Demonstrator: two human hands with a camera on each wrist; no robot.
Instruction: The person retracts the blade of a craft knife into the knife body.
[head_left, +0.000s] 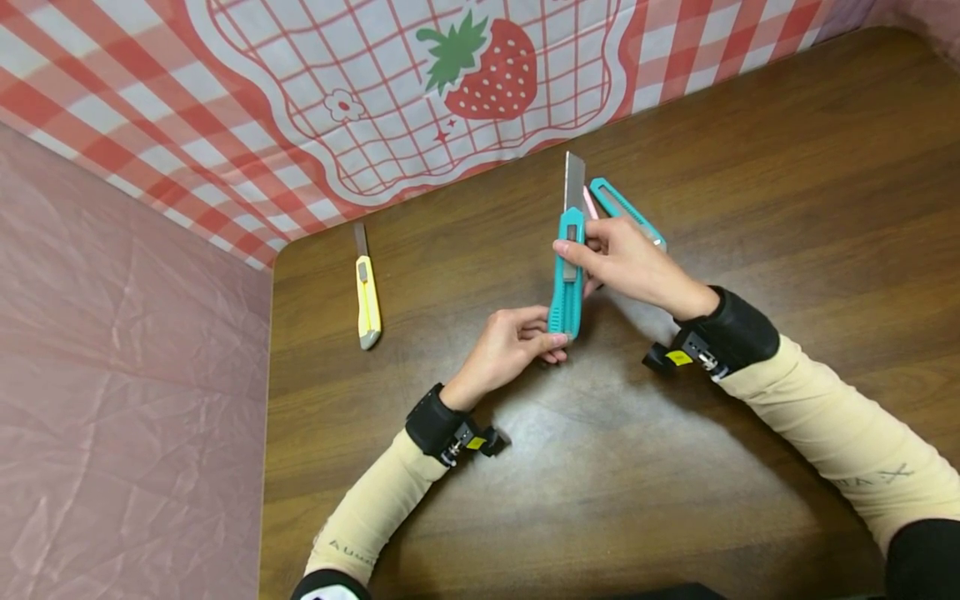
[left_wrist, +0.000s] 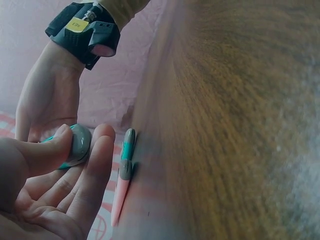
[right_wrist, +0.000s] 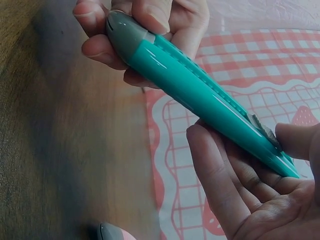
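Observation:
A teal utility knife is held up over the table between both hands, its blade extended toward the cloth backdrop. My left hand pinches its lower end, thumb and fingers on the grey end cap. Higher on the body, my right hand grips the knife, fingers beneath it. In the right wrist view the right thumb is at the grey slider. Behind the right hand lie a second teal utility knife and a pink one, mostly hidden by the hand in the head view.
A yellow utility knife with its blade out lies at the left on the wooden table. A red-and-white checked cloth with a strawberry print hangs along the far edge. Pink fabric borders the left side.

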